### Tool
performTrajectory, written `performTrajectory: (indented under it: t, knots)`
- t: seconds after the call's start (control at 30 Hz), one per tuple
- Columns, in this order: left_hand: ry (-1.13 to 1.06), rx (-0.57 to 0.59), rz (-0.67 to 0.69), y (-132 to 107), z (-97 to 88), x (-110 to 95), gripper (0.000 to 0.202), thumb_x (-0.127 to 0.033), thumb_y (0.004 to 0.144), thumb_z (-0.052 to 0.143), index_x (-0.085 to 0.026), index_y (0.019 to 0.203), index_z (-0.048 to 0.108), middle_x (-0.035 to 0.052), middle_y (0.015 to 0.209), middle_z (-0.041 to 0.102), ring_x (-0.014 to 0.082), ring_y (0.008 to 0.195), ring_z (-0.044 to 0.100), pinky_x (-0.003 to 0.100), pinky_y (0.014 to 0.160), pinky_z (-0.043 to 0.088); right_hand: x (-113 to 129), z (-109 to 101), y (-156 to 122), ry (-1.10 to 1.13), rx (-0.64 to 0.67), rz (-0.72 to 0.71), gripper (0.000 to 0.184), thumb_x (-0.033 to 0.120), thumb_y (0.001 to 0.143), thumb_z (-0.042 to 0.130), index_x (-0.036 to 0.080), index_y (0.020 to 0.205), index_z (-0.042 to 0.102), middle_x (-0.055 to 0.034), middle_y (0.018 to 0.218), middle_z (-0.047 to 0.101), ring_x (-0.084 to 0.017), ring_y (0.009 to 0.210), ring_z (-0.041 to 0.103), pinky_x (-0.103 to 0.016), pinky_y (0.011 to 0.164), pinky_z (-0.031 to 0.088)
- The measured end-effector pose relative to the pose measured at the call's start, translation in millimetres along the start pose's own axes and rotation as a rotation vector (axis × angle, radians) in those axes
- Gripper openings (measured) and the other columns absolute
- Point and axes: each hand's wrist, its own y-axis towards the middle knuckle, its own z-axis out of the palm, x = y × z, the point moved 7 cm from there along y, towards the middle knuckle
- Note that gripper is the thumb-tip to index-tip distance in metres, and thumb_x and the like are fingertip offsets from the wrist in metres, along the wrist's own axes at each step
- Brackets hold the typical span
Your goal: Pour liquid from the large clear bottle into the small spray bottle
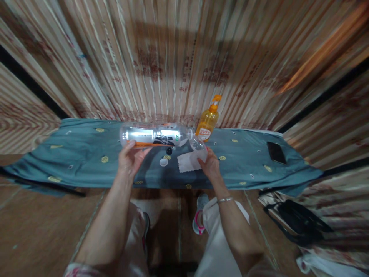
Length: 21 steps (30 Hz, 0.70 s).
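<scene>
My left hand (130,156) is closed round the base end of a large clear plastic bottle (152,135) with an orange and black label, held sideways above the table. Its open neck points right, into the mouth of a small clear bottle (198,144). My right hand (210,164) is wrapped round that small bottle, holding it tilted towards the big one. Below them on the cloth lie a white cap (163,162), a dark cap (169,151) and a white tissue (187,161).
A blue-grey cloth with yellow spots (86,154) covers the low table. An orange pump bottle (208,121) stands at the back against striped curtains. A black phone (276,152) lies at the right end. A black bag (296,221) sits on the floor, right.
</scene>
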Motion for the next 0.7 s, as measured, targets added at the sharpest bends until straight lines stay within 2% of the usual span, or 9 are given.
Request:
performTrajectory:
  t: [0.23, 0.37, 0.6, 0.7]
  knots:
    - [0.0, -0.005, 0.001, -1.9, 2.0, -1.1, 0.045, -0.026, 0.057, 0.087, -0.025, 0.099, 0.07, 0.0049, 0.094, 0.079, 0.0336, 0.108, 0.077, 0.055, 0.097, 0.069, -1.1, 2.6, -1.1, -0.041, 0.042, -0.031, 0.064, 0.028, 0.094, 0.069, 0.003, 0.151, 0.053, -0.0319, 0.146, 0.071, -0.039, 0.134, 0.072, -0.056, 0.117, 0.058]
    - [-0.002, -0.002, 0.002, -2.1, 2.2, -1.8, 0.045, -0.026, 0.057, 0.087, -0.024, 0.099, 0.07, 0.0062, 0.094, 0.078, 0.0367, 0.114, 0.077, 0.059, 0.101, 0.067, -1.8, 2.0, -1.5, -0.037, 0.018, -0.041, 0.06, 0.03, 0.096, 0.065, 0.007, 0.151, 0.054, -0.029, 0.145, 0.072, -0.037, 0.134, 0.072, -0.055, 0.115, 0.059]
    - [-0.001, 0.023, -0.001, -2.5, 3.6, -2.5, 0.044, -0.026, 0.058, 0.087, -0.023, 0.099, 0.072, 0.0061, 0.094, 0.079, 0.0333, 0.108, 0.077, 0.056, 0.099, 0.068, -4.3, 4.6, -1.4, -0.054, 0.043, -0.04, 0.061, 0.027, 0.096, 0.067, 0.008, 0.152, 0.053, -0.0282, 0.148, 0.07, -0.037, 0.14, 0.069, -0.055, 0.118, 0.057]
    - [-0.001, 0.021, 0.002, -2.7, 3.9, -2.8, 0.045, -0.026, 0.057, 0.088, -0.022, 0.098, 0.072, 0.0065, 0.094, 0.079, 0.0331, 0.107, 0.077, 0.055, 0.099, 0.068, -4.4, 3.6, -1.0, -0.053, 0.043, -0.029, 0.062, 0.025, 0.096, 0.069, 0.008, 0.153, 0.053, -0.0282, 0.145, 0.072, -0.037, 0.136, 0.071, -0.056, 0.117, 0.058]
